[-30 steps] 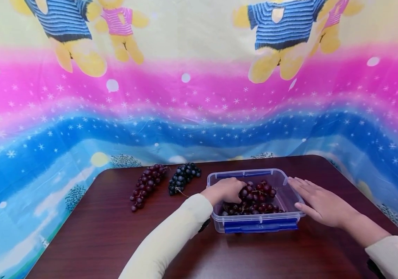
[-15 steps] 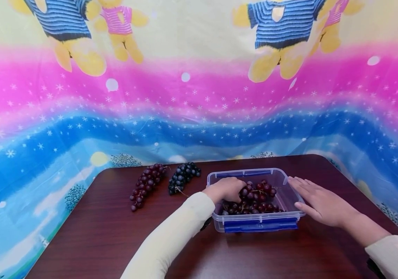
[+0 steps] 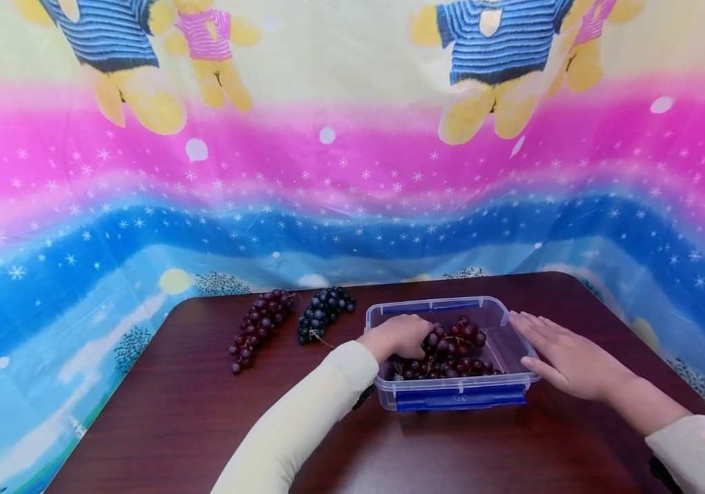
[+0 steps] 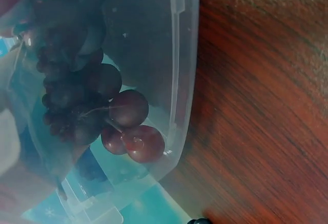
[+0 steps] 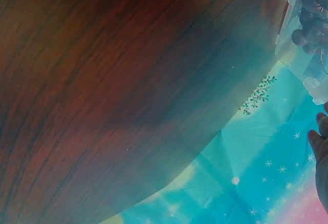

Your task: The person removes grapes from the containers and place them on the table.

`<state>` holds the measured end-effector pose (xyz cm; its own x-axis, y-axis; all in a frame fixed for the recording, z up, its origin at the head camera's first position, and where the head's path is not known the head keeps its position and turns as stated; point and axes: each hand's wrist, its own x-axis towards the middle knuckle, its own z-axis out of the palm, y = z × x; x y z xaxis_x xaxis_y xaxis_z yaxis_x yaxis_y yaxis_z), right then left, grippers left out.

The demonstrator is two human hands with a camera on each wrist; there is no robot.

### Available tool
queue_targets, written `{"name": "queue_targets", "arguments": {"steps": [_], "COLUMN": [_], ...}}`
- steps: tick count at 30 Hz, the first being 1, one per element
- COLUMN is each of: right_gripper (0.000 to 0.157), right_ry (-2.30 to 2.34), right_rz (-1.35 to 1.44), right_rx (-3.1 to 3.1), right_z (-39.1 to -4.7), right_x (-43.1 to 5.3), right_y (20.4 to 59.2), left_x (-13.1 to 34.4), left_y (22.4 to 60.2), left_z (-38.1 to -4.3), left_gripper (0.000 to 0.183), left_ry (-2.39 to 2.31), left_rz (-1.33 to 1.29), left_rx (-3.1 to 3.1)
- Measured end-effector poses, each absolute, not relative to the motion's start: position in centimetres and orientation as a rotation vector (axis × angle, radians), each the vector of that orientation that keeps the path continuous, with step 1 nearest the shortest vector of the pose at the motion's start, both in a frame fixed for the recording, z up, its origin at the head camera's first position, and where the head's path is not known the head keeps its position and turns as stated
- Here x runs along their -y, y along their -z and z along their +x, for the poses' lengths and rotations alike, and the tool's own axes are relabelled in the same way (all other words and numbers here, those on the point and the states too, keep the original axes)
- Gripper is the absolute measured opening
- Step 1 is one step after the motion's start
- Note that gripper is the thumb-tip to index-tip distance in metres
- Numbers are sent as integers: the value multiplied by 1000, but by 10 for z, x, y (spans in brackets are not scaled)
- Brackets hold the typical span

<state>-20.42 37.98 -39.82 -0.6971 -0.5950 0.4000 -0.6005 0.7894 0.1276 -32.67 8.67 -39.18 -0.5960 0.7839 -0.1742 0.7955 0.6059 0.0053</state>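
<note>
Clear plastic with a blue clasp (image 3: 460,398) makes up the box (image 3: 500,346) between the hands in the head view. Inside it, the left hand (image 3: 397,336) grasps red grapes (image 3: 460,337); the right hand (image 3: 575,358), fingers straight, touches the opposite rim. Beyond the left forearm, a second red bunch (image 3: 261,328) and a dark bunch (image 3: 326,313) lie on the table (image 3: 204,405). The left wrist view shows grapes through the cloudy wall (image 4: 154,44), beside that hand. In the right wrist view, fingertips (image 5: 314,138) are just beside the box's corner.
</note>
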Motion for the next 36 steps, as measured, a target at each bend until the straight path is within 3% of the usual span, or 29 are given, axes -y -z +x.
{"name": "queue_targets", "arguments": {"steps": [3,11,27,36], "right_gripper": [66,66,66,67], "right_ry": [-21,-19,-29,-30], "right_rz": [899,878,876,866], "right_rx": [2556,2577,2570,2575], "right_z": [-205,-204,-203,-202], "right_x": [-379,-379,-379,-380], "right_y": [398,399,400,399], "left_x": [-86,-86,-83,-80], "left_y": [390,389,381,381], "left_z": [-326,-324,-314,-309], "left_gripper": [7,21,10,22], "left_ry": [82,102,303,488], "left_rz": [1318,1342,1434,1582], "left_rx": [-2668,-2722,-2840,-2898]}}
